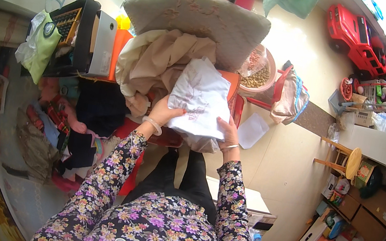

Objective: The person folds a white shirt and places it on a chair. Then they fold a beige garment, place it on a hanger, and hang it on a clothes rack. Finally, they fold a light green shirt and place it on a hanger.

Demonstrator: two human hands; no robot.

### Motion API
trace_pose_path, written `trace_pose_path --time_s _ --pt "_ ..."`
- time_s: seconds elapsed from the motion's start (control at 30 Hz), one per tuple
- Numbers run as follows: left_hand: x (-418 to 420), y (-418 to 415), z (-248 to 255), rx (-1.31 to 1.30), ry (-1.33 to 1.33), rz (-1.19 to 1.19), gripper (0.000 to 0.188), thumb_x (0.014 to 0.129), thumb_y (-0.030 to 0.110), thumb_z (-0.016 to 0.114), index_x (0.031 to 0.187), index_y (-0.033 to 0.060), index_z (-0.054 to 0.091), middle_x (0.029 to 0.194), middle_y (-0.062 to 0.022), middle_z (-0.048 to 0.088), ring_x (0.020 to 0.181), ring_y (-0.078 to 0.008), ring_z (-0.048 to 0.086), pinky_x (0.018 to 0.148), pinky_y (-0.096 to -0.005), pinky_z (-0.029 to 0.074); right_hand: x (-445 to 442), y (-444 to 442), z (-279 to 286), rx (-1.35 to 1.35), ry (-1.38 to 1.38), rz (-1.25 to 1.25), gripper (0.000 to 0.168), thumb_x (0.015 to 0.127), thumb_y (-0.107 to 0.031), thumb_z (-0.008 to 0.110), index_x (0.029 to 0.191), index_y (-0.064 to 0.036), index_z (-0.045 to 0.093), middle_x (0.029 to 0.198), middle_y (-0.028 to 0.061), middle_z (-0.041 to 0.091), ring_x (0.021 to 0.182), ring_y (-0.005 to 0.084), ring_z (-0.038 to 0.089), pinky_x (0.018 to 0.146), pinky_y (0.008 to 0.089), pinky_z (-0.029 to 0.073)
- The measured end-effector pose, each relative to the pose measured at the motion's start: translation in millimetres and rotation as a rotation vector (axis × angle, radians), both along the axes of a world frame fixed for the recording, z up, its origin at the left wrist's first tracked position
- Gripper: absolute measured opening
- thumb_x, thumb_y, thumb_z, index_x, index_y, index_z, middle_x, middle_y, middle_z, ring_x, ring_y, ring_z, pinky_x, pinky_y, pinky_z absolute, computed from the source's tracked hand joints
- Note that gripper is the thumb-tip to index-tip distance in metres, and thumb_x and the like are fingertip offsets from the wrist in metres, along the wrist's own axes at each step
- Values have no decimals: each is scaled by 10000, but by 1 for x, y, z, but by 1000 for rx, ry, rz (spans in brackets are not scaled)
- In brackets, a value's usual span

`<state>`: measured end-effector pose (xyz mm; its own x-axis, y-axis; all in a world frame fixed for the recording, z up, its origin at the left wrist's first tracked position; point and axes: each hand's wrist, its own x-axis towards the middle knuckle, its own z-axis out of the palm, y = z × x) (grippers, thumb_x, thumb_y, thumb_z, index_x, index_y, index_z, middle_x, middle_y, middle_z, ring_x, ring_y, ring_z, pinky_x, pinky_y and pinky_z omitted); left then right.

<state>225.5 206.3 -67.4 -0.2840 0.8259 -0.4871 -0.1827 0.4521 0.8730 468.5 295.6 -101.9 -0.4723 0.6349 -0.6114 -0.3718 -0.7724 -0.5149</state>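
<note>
A folded white cloth (201,95) with a faint reddish pattern lies between my two hands, in front of my body. My left hand (164,112) grips its left edge, thumb on top. At its lower right edge my right hand (229,130) holds on, thumb also on top. Something thin and translucent hangs below the cloth. Just behind and to the left is a heap of beige fabric (161,57) on a chair, whose padded, patterned backrest (200,13) rises at the far side. An orange item shows partly behind the white cloth.
Right of the chair stands a pink basin (262,78) holding nuts and a bag. A white sheet (253,131) lies on the floor. A fabric bag (289,99), a wooden stool (352,163) and a red toy car (358,41) are farther right. Piled clothes (83,151) lie left.
</note>
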Motion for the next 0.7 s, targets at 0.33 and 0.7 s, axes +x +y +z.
trace_pose_path --time_s 0.33,0.7 --pt "7 4 34 -152 -572 237 472 834 116 754 1239 -23 556 1118 -92 669 989 -176 661 881 -311 520 14 3 18 -32 74 35 551 856 42 610 1386 9 461 1238 139 614 1087 257 637 942 384 536" --pt "15 10 30 -143 -403 250 495 846 49 680 1303 -38 509 1153 -113 649 975 -181 647 864 -308 516 24 -14 17 42 79 -89 821 828 0 675 1533 -58 256 1480 118 418 1288 264 498 1068 424 442"
